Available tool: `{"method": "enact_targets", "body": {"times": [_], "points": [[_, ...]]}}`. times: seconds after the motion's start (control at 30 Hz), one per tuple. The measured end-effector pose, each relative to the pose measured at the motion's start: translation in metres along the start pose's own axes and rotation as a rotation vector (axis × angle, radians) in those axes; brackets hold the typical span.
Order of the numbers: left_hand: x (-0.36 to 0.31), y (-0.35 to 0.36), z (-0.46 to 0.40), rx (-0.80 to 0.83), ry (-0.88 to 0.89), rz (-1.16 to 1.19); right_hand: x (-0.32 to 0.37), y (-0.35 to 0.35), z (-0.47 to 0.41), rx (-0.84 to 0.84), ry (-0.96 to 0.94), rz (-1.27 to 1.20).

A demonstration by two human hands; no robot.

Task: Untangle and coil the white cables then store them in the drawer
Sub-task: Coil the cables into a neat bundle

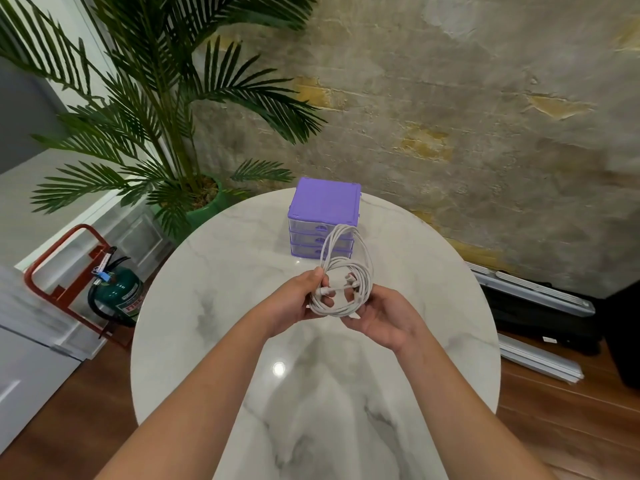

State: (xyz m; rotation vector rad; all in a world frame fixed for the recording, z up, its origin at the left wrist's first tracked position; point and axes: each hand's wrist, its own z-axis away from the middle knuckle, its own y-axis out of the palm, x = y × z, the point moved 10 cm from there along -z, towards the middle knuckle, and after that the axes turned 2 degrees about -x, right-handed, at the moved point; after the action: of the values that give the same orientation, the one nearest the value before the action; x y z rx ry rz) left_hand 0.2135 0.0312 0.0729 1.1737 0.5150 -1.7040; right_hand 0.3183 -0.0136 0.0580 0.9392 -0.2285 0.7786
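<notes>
centre of the frame: both hands raised above the round white marbled worktop (214,271), sharing one bundle of thin white cables (346,271) wound into loose loops.

left hand (294,299) grips the left side of the coil, thumb over the strands, fingers curled beneath. right hand (379,318) cradles the lower right of the coil, palm upward, fingers curled into the loops. exactly which strand the right fingertips pinch cannot be told.

coil is partly formed. lower loops bunch tight between the two hands; a larger loop rises above them and overlaps the front of the drawer unit in the picture. two small white plug ends show inside the coil, one near the left thumb, one toward the middle. cables are off the worktop, held in the air.

just above the hands in the frame: small purple plastic drawer unit (323,220) with three clear drawers, standing at the far side of the worktop. all three drawers look closed.

upper left: tall green palm plant (156,109) in a green pot, on the floor behind the worktop. lower left: dark green fire extinguisher (119,292) in a red metal stand (52,271). right edge: pale grey rails (533,289) lying on the brown wood floor against a rough mottled wall.
</notes>
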Motion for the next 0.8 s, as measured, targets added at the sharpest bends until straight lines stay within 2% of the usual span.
{"method": "enact_targets", "body": {"times": [0.27,0.37,0.47,0.57,0.63,0.8], "points": [[-0.014,-0.008,-0.006,-0.142,0.118,-0.299,0.001,0.004,0.003,0.118,0.052,-0.103],[-0.022,-0.008,-0.004,-0.167,0.182,-0.436,0.002,0.012,0.006,0.116,0.043,0.154],[-0.031,-0.004,-0.003,-0.173,0.243,-0.520,0.005,0.007,-0.001,-0.016,-0.040,0.464],[-0.039,-0.005,-0.001,-0.201,0.284,-0.554,0.011,0.003,-0.004,-0.087,-0.110,0.516],[-0.041,-0.008,0.001,-0.220,0.296,-0.586,0.013,0.002,-0.005,-0.125,-0.136,0.639],[-0.042,-0.010,0.003,-0.264,0.351,-0.686,0.014,-0.017,-0.004,-0.376,-0.107,1.201]]}}
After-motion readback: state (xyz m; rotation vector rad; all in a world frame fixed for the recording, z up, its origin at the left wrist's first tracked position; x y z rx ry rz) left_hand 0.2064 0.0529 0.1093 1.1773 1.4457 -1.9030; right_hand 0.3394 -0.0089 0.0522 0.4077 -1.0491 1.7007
